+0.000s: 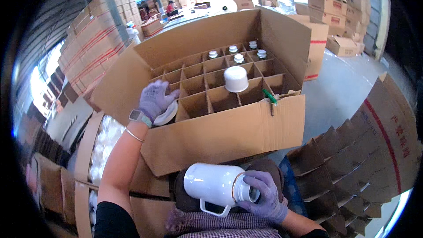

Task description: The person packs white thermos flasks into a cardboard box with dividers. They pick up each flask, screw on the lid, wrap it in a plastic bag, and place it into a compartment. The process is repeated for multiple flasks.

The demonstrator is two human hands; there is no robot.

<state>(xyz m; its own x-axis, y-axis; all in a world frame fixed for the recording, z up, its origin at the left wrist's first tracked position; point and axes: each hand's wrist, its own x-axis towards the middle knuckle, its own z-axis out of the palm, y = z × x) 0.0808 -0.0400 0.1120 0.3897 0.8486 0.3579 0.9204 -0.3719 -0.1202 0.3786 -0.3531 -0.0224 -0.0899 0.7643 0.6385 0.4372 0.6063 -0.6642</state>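
My right hand, in a light purple glove, grips the open neck of a glossy white jug. The jug lies sideways across my lap, its handle toward me and a gold ring round its neck. My left hand, gloved the same way, reaches over the left near corner of a large open carton. Its fingers are apart, slightly blurred, just above a round white piece whose kind I cannot make out. A white cup-shaped cap rests on the carton's cardboard dividers.
Several white-capped bottles stand in the far cells. A green clip-like thing sits at the near right edge. Folded dividers lean at right; a box of plastic-wrapped white items stands at left. Stacked cartons rise behind.
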